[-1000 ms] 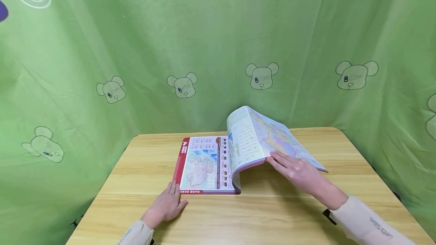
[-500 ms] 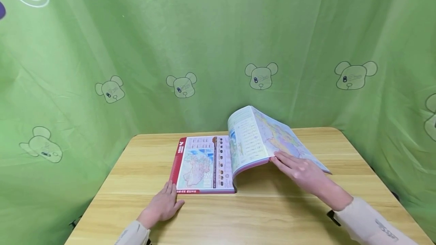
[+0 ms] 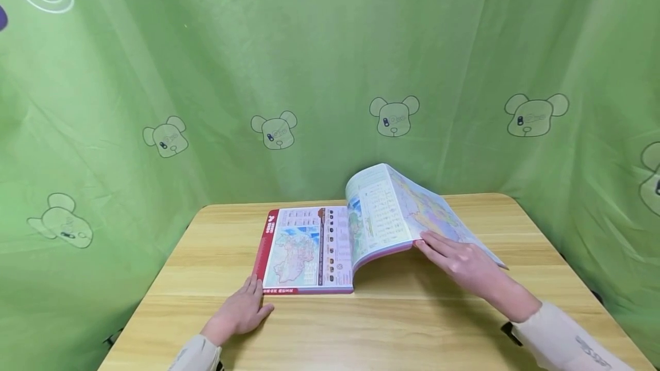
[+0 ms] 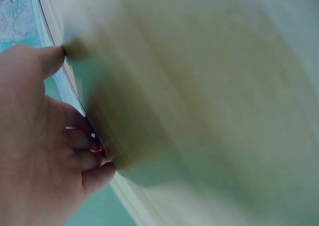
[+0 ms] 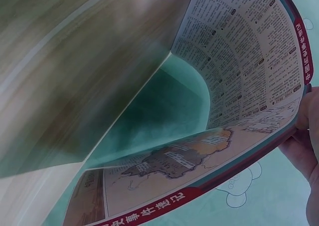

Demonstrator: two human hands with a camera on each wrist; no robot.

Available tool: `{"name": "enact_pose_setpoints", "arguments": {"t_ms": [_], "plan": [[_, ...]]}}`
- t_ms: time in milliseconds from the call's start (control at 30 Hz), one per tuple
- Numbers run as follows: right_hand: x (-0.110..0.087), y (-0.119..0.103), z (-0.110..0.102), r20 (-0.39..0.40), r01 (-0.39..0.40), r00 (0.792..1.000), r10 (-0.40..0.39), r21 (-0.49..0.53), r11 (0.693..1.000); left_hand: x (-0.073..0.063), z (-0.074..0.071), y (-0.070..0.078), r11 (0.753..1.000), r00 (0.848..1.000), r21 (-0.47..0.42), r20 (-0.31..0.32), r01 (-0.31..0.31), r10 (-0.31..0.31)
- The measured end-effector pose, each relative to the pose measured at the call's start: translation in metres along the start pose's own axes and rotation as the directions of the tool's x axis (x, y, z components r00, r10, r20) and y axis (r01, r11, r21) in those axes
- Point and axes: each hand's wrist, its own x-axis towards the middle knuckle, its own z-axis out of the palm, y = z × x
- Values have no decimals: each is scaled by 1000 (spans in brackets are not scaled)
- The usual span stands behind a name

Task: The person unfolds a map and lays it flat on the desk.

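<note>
A map atlas (image 3: pixel 298 252) with a red border lies on the wooden table, its right part lifted and bent back in an arch. At its lower left corner my left hand (image 3: pixel 238 311) lies on the table, fingertips touching the book. My right hand (image 3: pixel 460 267) pinches the lower edge of the raised leaves, thumb underneath. From the right wrist view, the underside of the lifted atlas (image 5: pixel 174 161) shows printed text and a map, with the right hand (image 5: pixel 303 148) at its edge. Fingertips of the left hand (image 4: pixel 35 146) meet the blurred tabletop in the left wrist view.
The wooden table (image 3: pixel 330 331) has rounded far corners. Close behind it hangs a green curtain (image 3: pixel 330 62) with bear prints, which also runs down both sides. The lifted leaves stand near this curtain.
The atlas's left part and my left hand have shifted slightly left. My right hand has moved a little right and down, with the raised leaves following.
</note>
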Motion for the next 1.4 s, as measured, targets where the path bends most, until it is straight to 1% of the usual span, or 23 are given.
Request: {"name": "enact_pose_setpoints", "arguments": {"t_ms": [233,500,833,1000,1233,1400], "plan": [[-12,2,-5,4,-4,1000,4,-6,1000,0,0,0,1000,1000,-8,-3,7,-7],[-26,3,-9,-24,-7,1000,7,-2,1000,1,0,0,1000,1000,-9,4,1,-1],[-40,4,-14,-3,-29,1000,29,-6,1000,-1,0,2,1000,1000,-23,-1,18,-18],[-49,5,-15,20,-46,999,46,-9,999,-1,-2,4,1000,1000,-16,6,25,-25],[-64,7,-18,90,-83,992,84,-17,996,-1,-3,8,999,1000,-20,4,31,-30],[-73,8,-18,117,-96,988,98,-17,995,-1,-2,9,999,999,-17,7,39,-39]]}}
